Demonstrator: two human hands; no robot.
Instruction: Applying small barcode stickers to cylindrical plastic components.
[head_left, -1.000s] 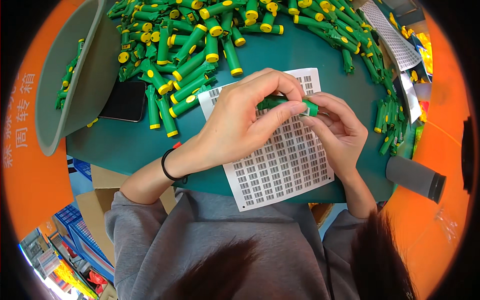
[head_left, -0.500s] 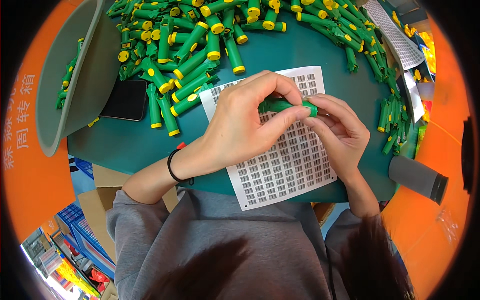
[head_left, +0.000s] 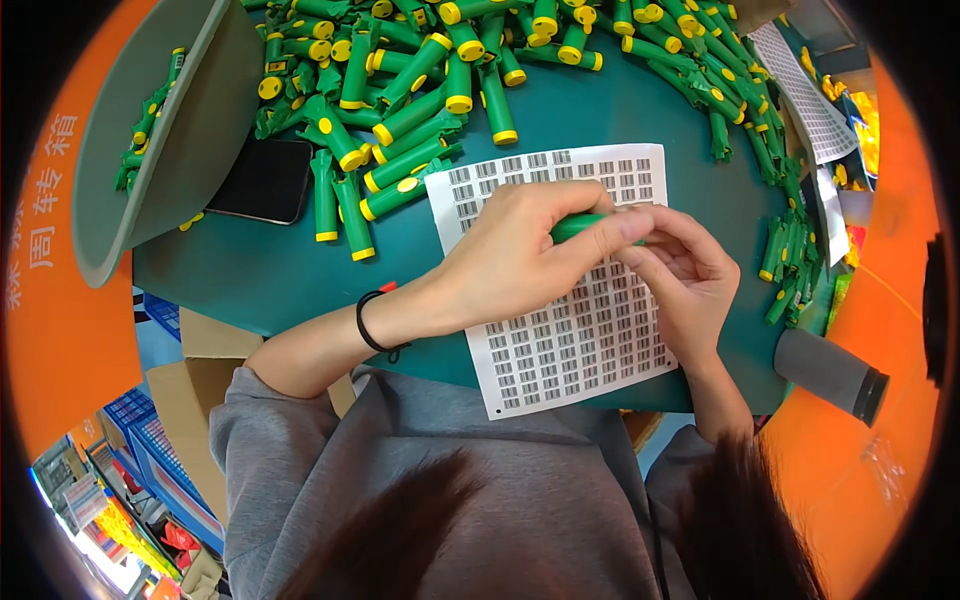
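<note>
Over a white sheet of small black printed labels (head_left: 545, 365), both my hands meet around one green plastic tube (head_left: 572, 227). My left hand (head_left: 525, 245) curls around the tube, its thumb lying along it. At the tube's right end, the fingertips of my right hand (head_left: 690, 265) pinch close to my left thumb and cover that end. Whether a label is between the fingertips, I cannot make out. A heap of similar green tubes with yellow ends (head_left: 410, 75) lies beyond the sheet, several of them near its upper left corner.
A grey-green bin (head_left: 165, 150) tilts at the left, with a black phone (head_left: 265, 182) beside it. More green tubes (head_left: 790, 255) lie along the table's right edge. A dark grey cylindrical bottle (head_left: 830, 365) rests at the lower right. An open cardboard box (head_left: 195, 385) stands below left.
My left hand has shifted right and slightly down, its thumb now over the tube's right end. Less of the tube shows. The far table items appear slightly farther right in view.
</note>
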